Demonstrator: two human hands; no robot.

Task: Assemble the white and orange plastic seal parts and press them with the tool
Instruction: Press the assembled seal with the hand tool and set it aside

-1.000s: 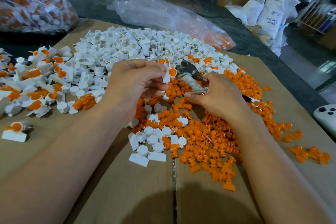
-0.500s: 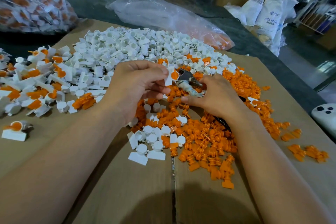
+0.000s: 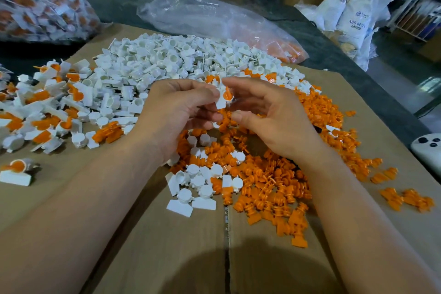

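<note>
My left hand pinches a white seal body with an orange insert above the middle of the piles. My right hand hovers just right of it with loosely curved fingers; its index fingertip reaches the top of the seal and it holds nothing. The pressing tool is almost hidden: only a dark handle tip shows behind my right hand. Loose white parts are heaped at the back, loose orange parts lie in front and to the right. Assembled seals lie at the left.
All of it lies on flat cardboard with a centre seam. A clear plastic bag lies behind the white pile, a full bag of seals stands at the back left. A white controller-like device rests at the right edge.
My right hand has let go of the tool, which has dropped out of sight behind it, and now reaches with an empty hand to the seal in my left hand.
</note>
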